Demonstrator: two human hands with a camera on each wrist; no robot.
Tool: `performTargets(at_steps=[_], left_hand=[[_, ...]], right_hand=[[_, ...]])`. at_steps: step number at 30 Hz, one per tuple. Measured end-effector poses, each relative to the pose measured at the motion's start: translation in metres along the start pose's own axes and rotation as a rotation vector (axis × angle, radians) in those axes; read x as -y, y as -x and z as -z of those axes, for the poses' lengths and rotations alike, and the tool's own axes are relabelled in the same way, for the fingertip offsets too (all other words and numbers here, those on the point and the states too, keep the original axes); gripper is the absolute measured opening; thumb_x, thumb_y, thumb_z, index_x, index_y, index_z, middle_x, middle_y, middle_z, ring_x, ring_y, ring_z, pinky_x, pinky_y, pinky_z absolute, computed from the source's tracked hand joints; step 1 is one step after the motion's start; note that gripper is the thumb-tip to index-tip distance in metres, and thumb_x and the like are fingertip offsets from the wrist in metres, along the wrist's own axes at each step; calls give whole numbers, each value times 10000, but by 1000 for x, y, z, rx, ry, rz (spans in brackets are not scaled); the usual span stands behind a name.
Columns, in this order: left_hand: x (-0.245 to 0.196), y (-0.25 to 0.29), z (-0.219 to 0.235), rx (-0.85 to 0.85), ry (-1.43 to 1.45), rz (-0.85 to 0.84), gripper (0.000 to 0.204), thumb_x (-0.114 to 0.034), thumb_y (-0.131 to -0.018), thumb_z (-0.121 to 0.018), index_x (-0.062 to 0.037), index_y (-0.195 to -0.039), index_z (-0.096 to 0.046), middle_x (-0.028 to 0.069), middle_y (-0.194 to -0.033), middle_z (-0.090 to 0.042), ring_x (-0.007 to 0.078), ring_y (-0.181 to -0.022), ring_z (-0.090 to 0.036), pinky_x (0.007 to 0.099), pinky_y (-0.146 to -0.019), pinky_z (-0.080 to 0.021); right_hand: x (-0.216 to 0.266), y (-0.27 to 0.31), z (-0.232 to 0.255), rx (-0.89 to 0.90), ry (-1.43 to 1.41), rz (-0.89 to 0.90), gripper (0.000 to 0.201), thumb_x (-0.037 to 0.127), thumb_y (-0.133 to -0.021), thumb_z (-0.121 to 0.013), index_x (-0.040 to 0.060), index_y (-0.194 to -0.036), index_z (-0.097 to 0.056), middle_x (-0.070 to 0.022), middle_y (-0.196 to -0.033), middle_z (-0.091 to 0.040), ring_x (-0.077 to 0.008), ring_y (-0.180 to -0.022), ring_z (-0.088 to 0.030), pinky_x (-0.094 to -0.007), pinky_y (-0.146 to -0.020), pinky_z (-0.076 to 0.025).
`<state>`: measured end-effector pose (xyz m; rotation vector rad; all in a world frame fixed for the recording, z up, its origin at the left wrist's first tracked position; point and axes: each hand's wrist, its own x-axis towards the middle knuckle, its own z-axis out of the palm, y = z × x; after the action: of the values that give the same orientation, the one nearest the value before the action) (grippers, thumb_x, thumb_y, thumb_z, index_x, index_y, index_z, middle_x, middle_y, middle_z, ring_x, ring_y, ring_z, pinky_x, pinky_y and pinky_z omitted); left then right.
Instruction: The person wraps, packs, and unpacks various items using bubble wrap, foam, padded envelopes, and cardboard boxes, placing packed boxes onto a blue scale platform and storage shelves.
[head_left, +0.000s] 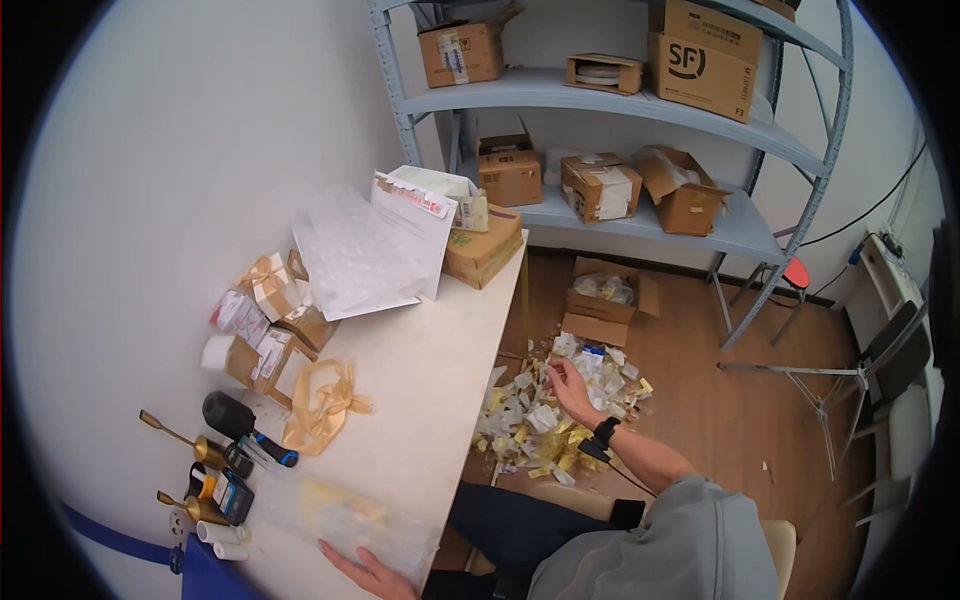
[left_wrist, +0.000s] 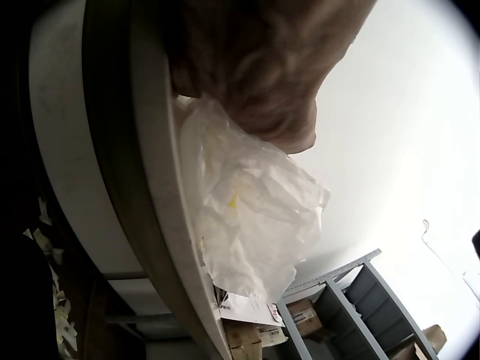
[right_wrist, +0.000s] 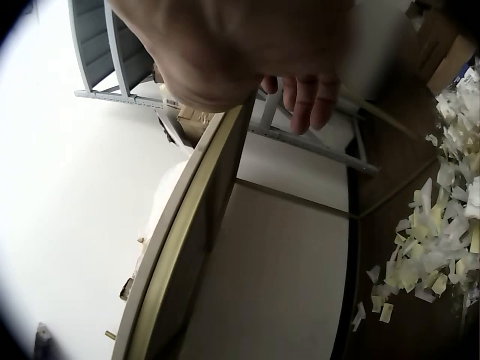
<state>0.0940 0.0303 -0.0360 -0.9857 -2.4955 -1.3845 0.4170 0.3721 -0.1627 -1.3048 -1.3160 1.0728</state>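
A clear plastic bag [head_left: 350,515] with something yellow and white inside lies near the table's front edge. The left hand [head_left: 368,574] rests on its near side with fingers extended; in the left wrist view the hand [left_wrist: 259,75] is over the crumpled bag [left_wrist: 251,202]. Past the table's right edge, the right hand [head_left: 570,388] hangs in the air above a heap of wrappers and scraps [head_left: 543,418], holding nothing visible. Its fingers are loosely bent in the right wrist view, where the hand [right_wrist: 247,56] is beside the table edge and the heap [right_wrist: 442,232] lies below.
Small cartons [head_left: 285,365], a tan ribbon [head_left: 322,405], a tape gun [head_left: 230,415] and brass-coloured tools [head_left: 205,450] line the table's left. Bubble wrap [head_left: 360,250] and boxes [head_left: 482,250] stand at its far end. An open carton [head_left: 597,325] sits on the floor before the shelving [head_left: 600,215].
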Motion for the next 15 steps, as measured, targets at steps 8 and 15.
performTargets(at_steps=[8,15], left_hand=[[7,1,-3,-4,32,-6,636,-287,-1103,-511,52,-1605,-317,326,-1607,-384,464,-1483,-380,477,-1243,-286],[1,0,0,5,23,3,624,-257,-1101,-511,61,-1603,-317,329,-1612,-375,460,-1487,-375,471,-1249,-277]], right_hand=[[-69,21,38,20,88,-212,368,280,-1082,-559,3,-1323,-530,-141,-1117,-673,-215,-807,-731,-341,-644,-576],[-77,-6,57,-7,-110,-447,511,399,-1059,-601,23,-1373,-457,-180,-1180,-665,-259,-852,-739,-377,-676,-597]])
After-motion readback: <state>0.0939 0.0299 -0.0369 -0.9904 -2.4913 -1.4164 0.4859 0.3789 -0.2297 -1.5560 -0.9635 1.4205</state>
